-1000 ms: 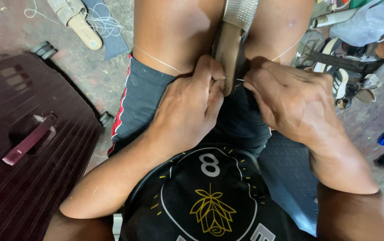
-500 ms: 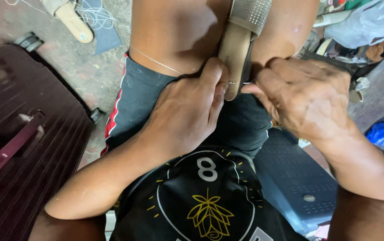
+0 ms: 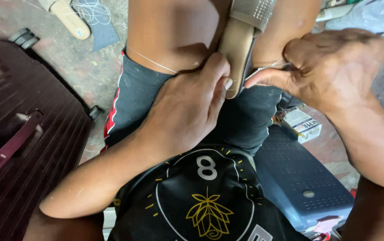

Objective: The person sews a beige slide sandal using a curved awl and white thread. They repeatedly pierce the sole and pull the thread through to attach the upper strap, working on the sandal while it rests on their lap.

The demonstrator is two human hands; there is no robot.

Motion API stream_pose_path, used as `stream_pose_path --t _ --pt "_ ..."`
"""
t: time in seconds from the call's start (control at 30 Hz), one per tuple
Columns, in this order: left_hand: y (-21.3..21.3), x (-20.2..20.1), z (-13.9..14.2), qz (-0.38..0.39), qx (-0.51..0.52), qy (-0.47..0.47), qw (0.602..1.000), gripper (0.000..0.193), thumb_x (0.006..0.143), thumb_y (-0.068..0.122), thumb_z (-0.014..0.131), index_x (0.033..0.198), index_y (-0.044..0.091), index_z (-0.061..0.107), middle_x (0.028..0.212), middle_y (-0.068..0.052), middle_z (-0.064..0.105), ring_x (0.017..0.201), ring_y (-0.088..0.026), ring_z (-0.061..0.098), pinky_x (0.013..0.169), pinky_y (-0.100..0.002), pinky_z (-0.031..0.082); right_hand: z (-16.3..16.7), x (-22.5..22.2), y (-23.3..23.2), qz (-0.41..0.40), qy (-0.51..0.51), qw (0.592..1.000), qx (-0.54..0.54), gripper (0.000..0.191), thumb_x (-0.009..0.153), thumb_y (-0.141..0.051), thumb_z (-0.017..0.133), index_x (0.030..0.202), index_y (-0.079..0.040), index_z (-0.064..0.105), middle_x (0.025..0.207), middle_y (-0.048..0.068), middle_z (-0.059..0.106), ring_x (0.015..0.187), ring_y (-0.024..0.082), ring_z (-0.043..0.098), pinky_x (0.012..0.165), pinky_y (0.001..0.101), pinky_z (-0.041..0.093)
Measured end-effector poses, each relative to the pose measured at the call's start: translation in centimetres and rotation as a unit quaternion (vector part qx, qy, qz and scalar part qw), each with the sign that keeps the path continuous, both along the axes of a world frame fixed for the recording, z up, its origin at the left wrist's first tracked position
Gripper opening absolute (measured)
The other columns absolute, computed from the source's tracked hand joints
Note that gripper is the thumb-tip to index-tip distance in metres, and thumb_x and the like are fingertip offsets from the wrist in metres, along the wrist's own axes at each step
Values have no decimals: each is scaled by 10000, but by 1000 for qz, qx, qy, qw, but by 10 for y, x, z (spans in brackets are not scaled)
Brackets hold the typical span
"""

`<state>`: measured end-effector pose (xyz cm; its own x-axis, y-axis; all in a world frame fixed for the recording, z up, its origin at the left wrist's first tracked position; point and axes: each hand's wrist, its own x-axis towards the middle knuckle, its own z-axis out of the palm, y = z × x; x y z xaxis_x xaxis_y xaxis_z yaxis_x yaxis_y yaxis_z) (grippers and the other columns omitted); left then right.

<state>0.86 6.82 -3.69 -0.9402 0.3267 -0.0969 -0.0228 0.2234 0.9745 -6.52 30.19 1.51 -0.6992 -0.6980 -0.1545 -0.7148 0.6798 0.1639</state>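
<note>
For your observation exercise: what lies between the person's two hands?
In the head view, a tan shoe sole clamped between the knees stands between the left hand and right hand.

The top edge is cutting off the sandal (image 3: 239, 42) clamped between the knees, and the left hand (image 3: 187, 107) is covering its lower end. The right hand (image 3: 335, 67) is hiding whatever it is pinching — perhaps the thin thread (image 3: 152, 61), too fine to follow. The maroon case (image 3: 18, 147) is running off the left edge.
</note>
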Motion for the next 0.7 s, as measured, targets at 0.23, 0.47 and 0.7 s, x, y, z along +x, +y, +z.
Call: stream_pose_path --t 0.23,0.47,0.7 --pt "-1 10 2 54 0 43 998 364 994 149 786 1147 49 471 1080 -142 543 920 -284 678 760 -371 585 -7 5 26 -3 -143 986 -86 584 970 -568 714 660 -86 607 622 25 558 577 231 587 587 351 441" --pt "6 12 12 111 -31 93 989 562 905 132 834 1299 42 443 1288 -170 489 1092 -326 637 871 -368 603 3 18 54 -91 -118 986 -69 549 1059 -488 674 703 -73 615 601 51 527 568 240 566 600 344 461" --pt "6 12 40 55 -124 138 981 506 885 170 873 1266 76 554 1266 -87 534 988 -226 677 801 -348 592 11 33 39 -74 -123 979 -143 525 1009 -469 713 715 -52 589 635 60 553 597 279 588 604 364 477"
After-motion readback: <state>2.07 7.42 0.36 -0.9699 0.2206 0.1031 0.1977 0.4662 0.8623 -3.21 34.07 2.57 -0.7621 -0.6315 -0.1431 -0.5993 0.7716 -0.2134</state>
